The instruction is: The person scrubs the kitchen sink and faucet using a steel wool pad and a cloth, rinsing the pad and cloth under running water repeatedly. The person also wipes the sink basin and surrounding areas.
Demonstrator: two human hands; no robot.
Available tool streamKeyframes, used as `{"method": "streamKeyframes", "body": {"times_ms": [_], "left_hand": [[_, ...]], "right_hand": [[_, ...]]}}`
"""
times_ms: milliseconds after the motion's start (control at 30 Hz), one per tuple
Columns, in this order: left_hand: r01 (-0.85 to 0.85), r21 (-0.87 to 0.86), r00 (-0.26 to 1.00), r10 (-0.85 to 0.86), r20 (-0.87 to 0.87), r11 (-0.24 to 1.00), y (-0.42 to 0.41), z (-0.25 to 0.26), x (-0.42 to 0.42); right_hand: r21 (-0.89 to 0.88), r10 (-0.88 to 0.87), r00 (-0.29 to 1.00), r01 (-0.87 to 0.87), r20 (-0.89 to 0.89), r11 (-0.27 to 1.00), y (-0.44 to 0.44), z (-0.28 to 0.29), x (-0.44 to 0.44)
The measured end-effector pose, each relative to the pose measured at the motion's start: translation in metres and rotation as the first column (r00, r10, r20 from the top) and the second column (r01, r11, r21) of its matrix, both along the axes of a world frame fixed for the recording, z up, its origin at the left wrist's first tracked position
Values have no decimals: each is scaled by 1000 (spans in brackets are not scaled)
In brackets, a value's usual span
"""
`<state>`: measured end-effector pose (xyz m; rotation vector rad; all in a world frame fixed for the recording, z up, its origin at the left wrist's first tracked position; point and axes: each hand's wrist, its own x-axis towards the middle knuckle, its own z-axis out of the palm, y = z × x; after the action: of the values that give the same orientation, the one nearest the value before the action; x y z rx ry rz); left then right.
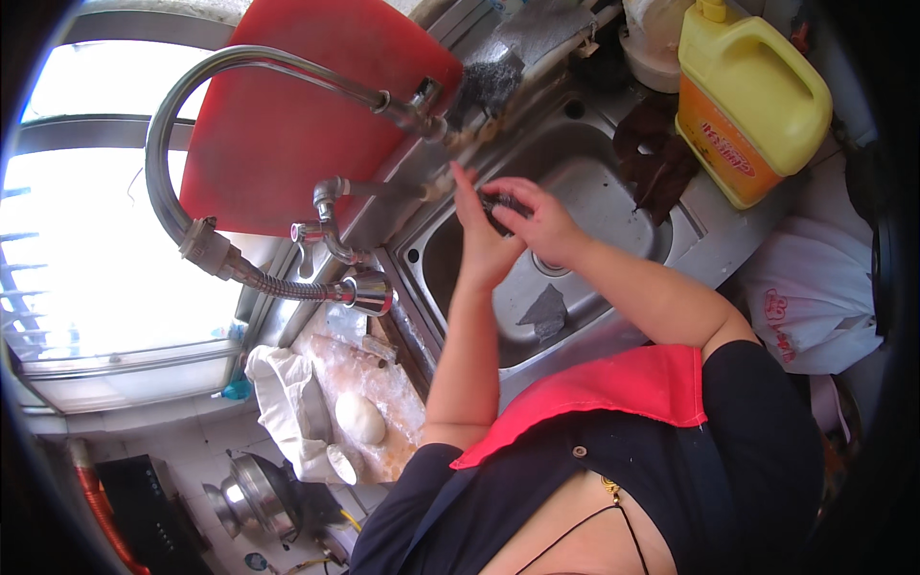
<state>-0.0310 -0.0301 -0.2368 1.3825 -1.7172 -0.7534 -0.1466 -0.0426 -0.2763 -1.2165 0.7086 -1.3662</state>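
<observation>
My left hand (480, 241) is raised above the sink with its fingers stretched out and close together. Against its palm side, my right hand (548, 224) curls its fingers around a small dark, glossy thing (512, 208). This thing is partly hidden by the fingers, so its kind cannot be told. Both hands hover over the stainless steel sink (586, 190), near the drain (552, 264). A dark grey, torn-edged scrap (546, 313) lies on the sink bottom, below the hands.
A gooseneck faucet (237, 61) with a flexible spout (370, 293) and a lower tap (327, 215) rise left of the sink. Behind them leans a red cutting board (309, 122). A yellow jug (755, 108), brown cloth (658, 158) and floury board with dough (359, 418) flank the sink.
</observation>
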Motion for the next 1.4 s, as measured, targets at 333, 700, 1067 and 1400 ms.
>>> {"method": "streamKeyframes", "body": {"times_ms": [333,700,1067,1400], "left_hand": [[-65,-20,829,42,-558,998,-101,100,31],[-6,-33,792,-15,-611,999,-108,85,36],[-278,136,658,291,-695,951,-54,13,40],[-425,-55,828,363,-427,904,-69,1,40]], "right_hand": [[-312,-414,910,390,-13,866,-76,55,31],[-315,-332,933,275,-141,908,-97,55,15],[-253,-337,925,289,-174,923,-79,52,33],[-199,-328,934,298,-141,934,-98,55,36]]}}
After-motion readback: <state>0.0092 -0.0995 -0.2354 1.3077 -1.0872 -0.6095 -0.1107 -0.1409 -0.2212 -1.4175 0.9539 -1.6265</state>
